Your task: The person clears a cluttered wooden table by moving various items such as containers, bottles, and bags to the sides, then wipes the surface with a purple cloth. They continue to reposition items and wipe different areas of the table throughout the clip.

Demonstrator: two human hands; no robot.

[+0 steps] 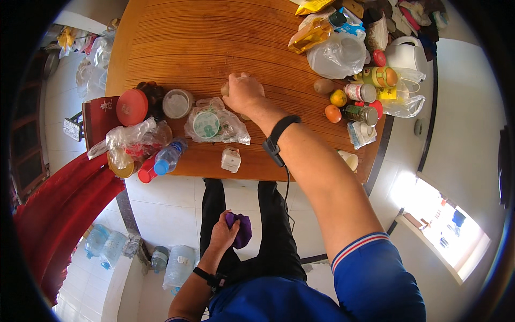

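Note:
My right hand (244,93) reaches over the wooden table (189,44), its fingers closed around a brownish rounded thing (225,89) that they mostly cover. It looks like a kiwifruit, but I cannot be sure. Below the wrist, the edge of another small pale-brown thing (244,117) peeks out. Down in front of my legs, my left hand (223,233) grips a bunched purple cloth (239,231). Just left of my right forearm lies a clear plastic bag (235,131) around a tub with a green-printed lid (206,124).
Near the front edge stand a small white carton (231,160) and a blue-capped bottle (170,156). Red-lidded jar (132,107) and clear tub (177,104) are at left. A kiwifruit (323,85), orange fruits (333,113), jars (361,115) and an oil bottle (312,36) crowd the right.

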